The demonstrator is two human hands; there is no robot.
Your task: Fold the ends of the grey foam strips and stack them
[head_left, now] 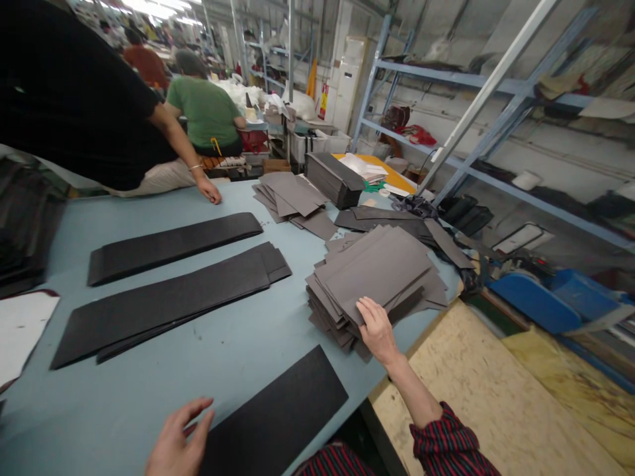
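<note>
My right hand [378,332] has its fingers on the near edge of the top grey sheet [380,268], which lies on an uneven stack of similar sheets; its thumb is hidden. At the lower left, my left hand [181,437] is held with thumb and fingers apart, nothing visible between them. It is beside the left end of a long black panel [282,406] lying flat along the table's near edge. Whether it touches that panel I cannot tell.
Two piles of long black strips [169,297] [178,244] lie on the blue-grey table [163,370]. Behind them are loose grey sheets [292,198] and a tall dark stack [335,178]. A co-worker's hand [208,188] rests at the far edge. A wooden board [476,383] borders the right side.
</note>
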